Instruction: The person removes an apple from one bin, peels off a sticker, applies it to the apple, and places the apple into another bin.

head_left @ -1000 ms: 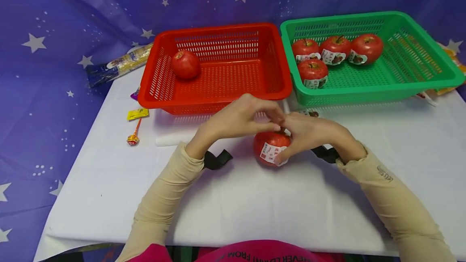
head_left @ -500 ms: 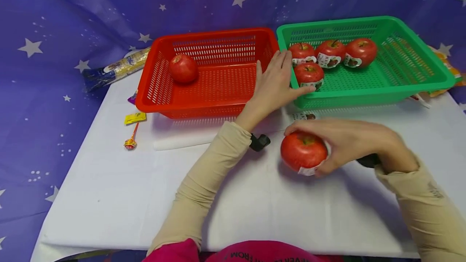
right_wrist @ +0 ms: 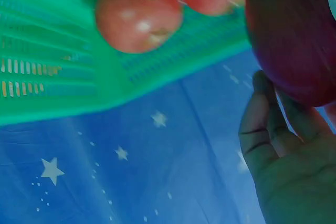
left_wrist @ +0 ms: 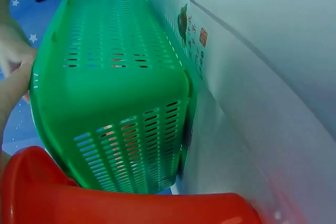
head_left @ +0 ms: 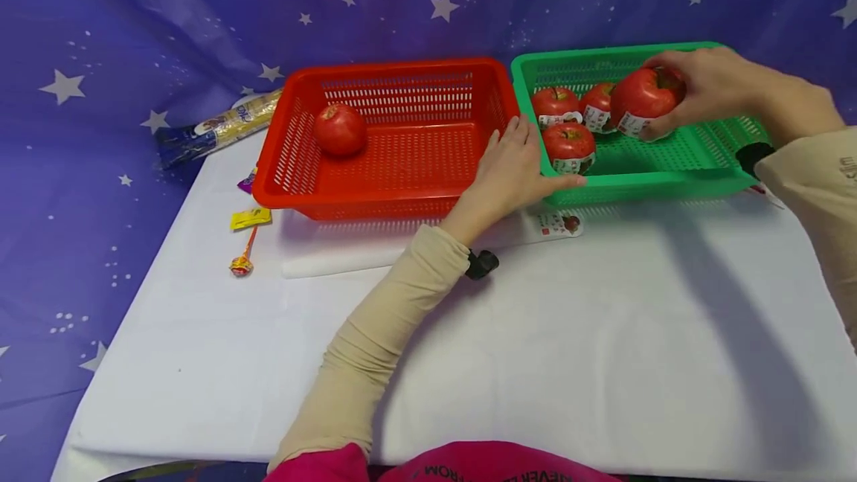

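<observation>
Now, entries by size. Counter (head_left: pixel 535 333): white cloth, bare where an apple sat half a second ago; a peeled sticker strip (head_left: pixel 559 224) lies near the green basket's front.

Green basket (head_left: pixel 669 181): left hand (head_left: pixel 512 169) rests against its near left corner, fingers straight and relaxed, having come over from the middle of the counter.

Red basket (head_left: pixel 395 203): one unlabelled apple (head_left: pixel 340 129), unmoved.

Held apple (head_left: pixel 644 101): right hand (head_left: pixel 719 88) has carried it up from the counter and grips it, fingers curled round it, above the green basket's far side. Judged: label still on, so it joins the labelled ones.

Basket apples (head_left: pixel 569 146): at least three, the rear ones partly hidden by the held fruit. Right wrist view blurred; label text unreadable.
</observation>
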### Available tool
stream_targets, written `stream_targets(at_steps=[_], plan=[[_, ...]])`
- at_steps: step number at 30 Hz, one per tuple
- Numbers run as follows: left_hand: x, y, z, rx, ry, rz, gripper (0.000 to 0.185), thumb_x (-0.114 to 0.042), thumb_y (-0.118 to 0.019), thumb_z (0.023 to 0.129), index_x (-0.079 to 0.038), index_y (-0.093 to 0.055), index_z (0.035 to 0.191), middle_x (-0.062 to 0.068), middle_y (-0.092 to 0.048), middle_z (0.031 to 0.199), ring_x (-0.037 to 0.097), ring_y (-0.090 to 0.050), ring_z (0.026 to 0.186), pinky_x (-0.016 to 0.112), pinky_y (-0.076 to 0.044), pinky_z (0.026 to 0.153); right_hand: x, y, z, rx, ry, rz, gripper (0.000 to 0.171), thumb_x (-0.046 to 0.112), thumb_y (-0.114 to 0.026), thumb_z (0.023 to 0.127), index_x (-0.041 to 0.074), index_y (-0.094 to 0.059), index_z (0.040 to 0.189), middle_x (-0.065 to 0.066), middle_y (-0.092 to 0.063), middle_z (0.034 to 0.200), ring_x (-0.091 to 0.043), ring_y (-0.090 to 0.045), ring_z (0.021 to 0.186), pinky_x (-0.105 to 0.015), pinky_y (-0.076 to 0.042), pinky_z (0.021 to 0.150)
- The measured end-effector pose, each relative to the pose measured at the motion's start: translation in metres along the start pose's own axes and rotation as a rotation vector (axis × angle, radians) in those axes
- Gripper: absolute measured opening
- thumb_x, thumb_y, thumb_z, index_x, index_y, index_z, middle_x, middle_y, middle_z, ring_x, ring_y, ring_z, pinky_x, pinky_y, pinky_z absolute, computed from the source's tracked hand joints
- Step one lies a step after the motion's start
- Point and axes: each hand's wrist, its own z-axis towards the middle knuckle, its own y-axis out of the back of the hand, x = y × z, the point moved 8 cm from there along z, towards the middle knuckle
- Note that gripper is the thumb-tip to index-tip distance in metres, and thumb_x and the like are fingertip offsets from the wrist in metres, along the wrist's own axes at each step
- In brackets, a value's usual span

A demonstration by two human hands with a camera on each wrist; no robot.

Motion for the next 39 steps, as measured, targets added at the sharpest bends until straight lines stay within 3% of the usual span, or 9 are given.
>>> stream_targets(at_steps=[4, 10, 13, 20, 25, 28, 31, 35, 39], plan=[[-0.005, 0.000, 0.000, -0.018, -0.033, -0.009, 0.110, -0.081, -0.040, 0.081, -0.001, -0.015, 0.153, 0.014, -0.013, 0.161, 0.024, -0.011, 0.150, 0.034, -0.015, 0.121, -0.006, -0.027, 0.021, 0.143, 0.037, -0.028, 0.089, 0.032, -0.082, 0.072, -0.002, -0.033, 0.138, -0.034, -0.054, 0.117, -0.044, -0.052, 0.101, -0.055, -0.049, 0.078], [-0.006, 0.003, -0.001, -0.030, -0.044, 0.011, 0.109, -0.080, -0.040, 0.082, 0.000, -0.019, 0.151, 0.016, -0.017, 0.160, 0.025, -0.014, 0.149, 0.034, -0.018, 0.120, -0.011, -0.060, 0.029, 0.311, 0.034, -0.095, 0.102, 0.035, -0.084, 0.070, -0.002, -0.026, 0.144, -0.041, -0.041, 0.123, -0.052, -0.035, 0.111, -0.063, -0.044, 0.084], [-0.005, 0.001, -0.002, -0.010, -0.042, 0.002, 0.107, -0.079, -0.039, 0.083, 0.000, -0.017, 0.152, 0.016, -0.013, 0.160, 0.025, -0.010, 0.150, 0.034, -0.015, 0.121, -0.010, -0.068, 0.032, 0.350, 0.033, -0.134, 0.105, 0.038, -0.085, 0.069, -0.004, -0.025, 0.145, -0.042, -0.043, 0.123, -0.052, -0.041, 0.110, -0.063, -0.044, 0.086], [-0.005, -0.003, -0.001, 0.031, -0.027, -0.014, 0.103, -0.077, -0.033, 0.086, -0.002, -0.011, 0.153, 0.015, -0.002, 0.161, 0.025, 0.000, 0.150, 0.033, -0.009, 0.121, -0.001, -0.070, 0.039, 0.371, 0.027, -0.130, 0.096, 0.032, -0.086, 0.069, -0.009, -0.031, 0.137, -0.035, -0.057, 0.111, -0.045, -0.056, 0.097, -0.057, -0.050, 0.084], [-0.004, -0.005, 0.000, 0.063, -0.013, -0.014, 0.101, -0.077, -0.031, 0.087, -0.004, -0.008, 0.153, 0.013, 0.003, 0.162, 0.023, 0.006, 0.150, 0.032, -0.006, 0.122, 0.002, -0.068, 0.040, 0.378, 0.042, -0.146, 0.086, 0.042, -0.078, 0.077, -0.008, -0.038, 0.135, -0.023, -0.061, 0.096, -0.030, -0.057, 0.081, -0.044, -0.050, 0.070], [-0.004, -0.006, 0.000, 0.078, -0.007, -0.017, 0.101, -0.077, -0.030, 0.087, -0.005, -0.006, 0.154, 0.012, 0.006, 0.162, 0.022, 0.008, 0.150, 0.032, -0.003, 0.122, 0.003, -0.066, 0.042, 0.372, 0.052, -0.188, 0.082, 0.046, -0.075, 0.079, -0.007, -0.044, 0.133, -0.025, -0.061, 0.098, -0.030, -0.057, 0.079, -0.043, -0.050, 0.068], [-0.004, -0.005, 0.000, 0.075, -0.008, -0.020, 0.100, -0.077, -0.029, 0.087, -0.006, -0.006, 0.154, 0.010, 0.006, 0.162, 0.020, 0.009, 0.150, 0.032, -0.002, 0.122, 0.003, -0.065, 0.043, 0.373, 0.036, -0.205, 0.085, 0.049, -0.074, 0.079, -0.010, -0.045, 0.133, -0.032, -0.060, 0.109, -0.037, -0.060, 0.088, -0.050, -0.051, 0.075], [-0.007, -0.004, -0.001, 0.029, -0.048, -0.002, 0.094, -0.077, -0.030, 0.088, -0.012, -0.014, 0.154, 0.008, 0.001, 0.162, 0.017, 0.005, 0.150, 0.036, -0.003, 0.122, 0.002, -0.065, 0.043, 0.377, -0.004, -0.192, 0.092, 0.060, -0.064, 0.083, -0.013, -0.042, 0.134, -0.031, -0.060, 0.108, -0.039, -0.060, 0.090, -0.052, -0.050, 0.077], [-0.010, 0.002, -0.004, -0.082, -0.095, 0.058, 0.084, -0.074, -0.033, 0.089, -0.018, -0.028, 0.152, 0.006, -0.013, 0.162, 0.015, -0.007, 0.150, 0.041, -0.009, 0.122, 0.003, -0.067, 0.042, 0.386, -0.021, -0.160, 0.093, 0.059, -0.067, 0.080, -0.012, -0.040, 0.135, -0.031, -0.059, 0.108, -0.037, -0.060, 0.089, -0.052, -0.050, 0.076]])
